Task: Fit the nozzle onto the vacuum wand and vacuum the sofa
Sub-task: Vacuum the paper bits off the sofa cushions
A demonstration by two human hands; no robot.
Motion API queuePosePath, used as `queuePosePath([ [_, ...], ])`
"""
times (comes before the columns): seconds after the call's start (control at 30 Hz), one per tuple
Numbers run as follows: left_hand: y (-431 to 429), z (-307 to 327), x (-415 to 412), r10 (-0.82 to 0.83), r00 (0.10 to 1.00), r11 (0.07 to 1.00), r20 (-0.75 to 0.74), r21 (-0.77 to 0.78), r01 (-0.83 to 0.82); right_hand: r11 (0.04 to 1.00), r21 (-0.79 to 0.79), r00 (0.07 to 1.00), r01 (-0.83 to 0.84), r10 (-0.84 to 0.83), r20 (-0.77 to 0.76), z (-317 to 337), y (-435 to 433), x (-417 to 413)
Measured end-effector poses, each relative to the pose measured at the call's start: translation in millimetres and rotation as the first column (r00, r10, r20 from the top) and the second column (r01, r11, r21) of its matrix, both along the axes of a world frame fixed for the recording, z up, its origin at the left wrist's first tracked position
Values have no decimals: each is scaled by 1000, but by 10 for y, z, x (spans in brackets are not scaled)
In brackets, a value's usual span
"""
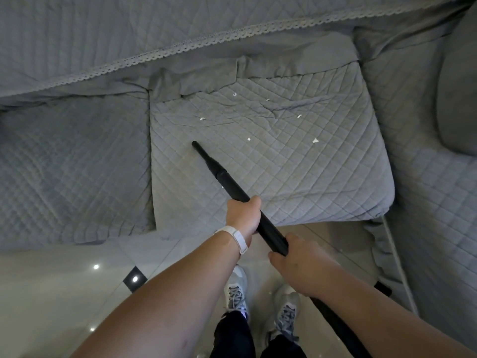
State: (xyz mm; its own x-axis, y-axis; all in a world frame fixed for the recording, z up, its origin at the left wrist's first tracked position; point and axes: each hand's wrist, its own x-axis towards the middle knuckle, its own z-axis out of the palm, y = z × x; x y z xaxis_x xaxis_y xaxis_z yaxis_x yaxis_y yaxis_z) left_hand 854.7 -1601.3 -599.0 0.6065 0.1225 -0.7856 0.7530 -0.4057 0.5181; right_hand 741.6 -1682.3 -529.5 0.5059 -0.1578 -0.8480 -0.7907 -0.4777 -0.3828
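A black vacuum wand (233,188) slants from lower right up to the left over the grey quilted sofa seat cushion (296,161). A narrow black nozzle (204,155) is fitted on its end, tip resting on the cushion's left part. My left hand (242,218), with a white wristband, grips the wand near the cushion's front edge. My right hand (299,267) grips the wand lower down, over the floor. Several small white scraps (315,140) lie scattered on the cushion, to the right of and beyond the nozzle tip.
A second seat cushion (74,166) lies to the left and another (426,177) to the right. The sofa back (154,29) has a lace-trimmed cover. My two grey shoes (236,290) stand on the glossy tiled floor (51,293).
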Motion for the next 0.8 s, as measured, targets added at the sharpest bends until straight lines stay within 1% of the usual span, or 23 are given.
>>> queuePosePath([
  [0.27,-110,-55,239,-44,998,999,32,-14,45,1000,-24,999,11,-10,46,-109,-53,177],
  [0.4,-150,-59,335,-54,998,998,38,-19,55,998,-12,997,65,-64,47,-137,-67,270],
  [0.67,-142,-44,458,-119,992,992,49,-31,120,994,-2,992,111,-111,60,-119,-32,340],
  [0.8,-150,-22,522,-136,990,990,38,-40,138,988,31,986,152,-154,65,-100,-16,386],
])
